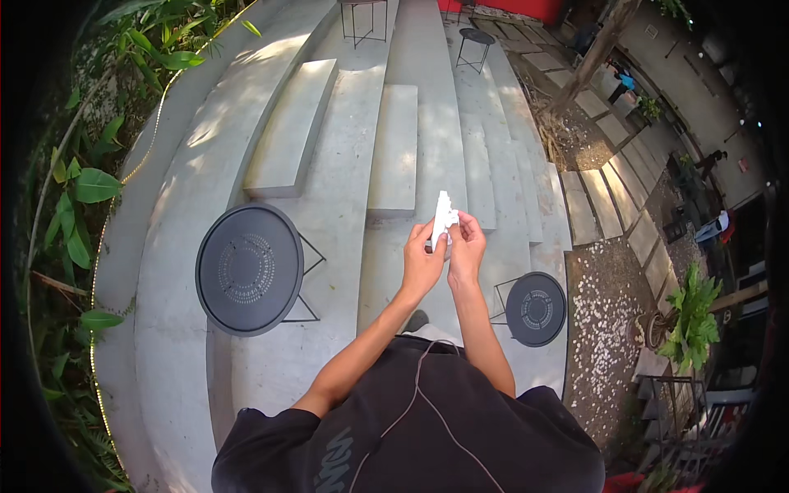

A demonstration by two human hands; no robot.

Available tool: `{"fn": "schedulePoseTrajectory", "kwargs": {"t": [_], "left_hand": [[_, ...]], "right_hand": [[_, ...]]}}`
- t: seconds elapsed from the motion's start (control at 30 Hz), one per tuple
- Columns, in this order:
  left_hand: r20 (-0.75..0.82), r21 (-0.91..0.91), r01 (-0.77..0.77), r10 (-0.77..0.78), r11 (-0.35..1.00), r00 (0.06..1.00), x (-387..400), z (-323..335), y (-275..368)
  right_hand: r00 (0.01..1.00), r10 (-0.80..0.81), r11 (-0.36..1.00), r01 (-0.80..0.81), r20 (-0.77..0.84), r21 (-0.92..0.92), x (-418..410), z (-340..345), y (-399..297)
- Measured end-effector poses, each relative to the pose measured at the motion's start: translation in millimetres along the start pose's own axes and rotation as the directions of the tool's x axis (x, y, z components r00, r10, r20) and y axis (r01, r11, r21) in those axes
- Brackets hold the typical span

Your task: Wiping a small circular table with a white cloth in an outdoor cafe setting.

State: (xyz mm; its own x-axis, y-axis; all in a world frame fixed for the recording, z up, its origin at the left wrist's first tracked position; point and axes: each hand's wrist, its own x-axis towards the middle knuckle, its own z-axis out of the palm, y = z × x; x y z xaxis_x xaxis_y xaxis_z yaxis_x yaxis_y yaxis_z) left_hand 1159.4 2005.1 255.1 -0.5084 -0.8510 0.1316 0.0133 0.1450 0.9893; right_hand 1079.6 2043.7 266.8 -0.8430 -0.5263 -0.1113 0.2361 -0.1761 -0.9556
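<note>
A small white object (441,212), narrow and seen edge-on, is held up in front of my body; its exact kind is too small to tell. My left hand (423,259) grips its lower left side, thumb against the near face. At its right side, my right hand (466,249) has thumb and fingers on a small knobbly white part (453,217). The fingers hide the lower end. Both forearms reach forward from a black T-shirt (431,419), over which a thin cable (414,394) hangs.
Broad grey concrete steps (327,246) fill the middle. A round black metal table (249,270) stands to the left, a smaller one (535,309) to the right. Concrete blocks (293,129) rise ahead. Leafy plants (98,185) border the left; a tree trunk (592,61) and distant people (622,83) are right.
</note>
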Motion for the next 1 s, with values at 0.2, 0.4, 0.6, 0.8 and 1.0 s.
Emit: {"fn": "schedulePoseTrajectory", "kwargs": {"t": [0.2, 0.4, 0.6, 0.8, 1.0], "left_hand": [[0.037, -0.047, -0.086, 0.087, 0.995, 0.996, 34, 80, 18], [0.171, -0.014, -0.241, 0.239, 0.971, 0.956, 65, 140, 22], [0.259, 0.068, -0.388, 0.360, 0.919, 0.896, 100, 173, 11], [0.339, 0.068, -0.446, 0.400, 0.892, 0.852, 149, 202, -2], [0.473, -0.154, -0.283, 0.323, 0.946, 0.820, 256, 225, -19]], "right_hand": [[0.966, -0.246, 0.964, 0.237, -0.074, -0.121, 55, -56, -32], [0.920, -0.373, 0.922, 0.352, -0.122, -0.161, 94, -97, -57], [0.925, -0.364, 0.921, 0.341, -0.106, -0.186, 128, -112, -69], [0.937, -0.333, 0.939, 0.318, -0.105, -0.132, 192, -110, -66], [0.955, -0.269, 0.959, 0.254, -0.121, -0.128, 288, -89, -76]]}}
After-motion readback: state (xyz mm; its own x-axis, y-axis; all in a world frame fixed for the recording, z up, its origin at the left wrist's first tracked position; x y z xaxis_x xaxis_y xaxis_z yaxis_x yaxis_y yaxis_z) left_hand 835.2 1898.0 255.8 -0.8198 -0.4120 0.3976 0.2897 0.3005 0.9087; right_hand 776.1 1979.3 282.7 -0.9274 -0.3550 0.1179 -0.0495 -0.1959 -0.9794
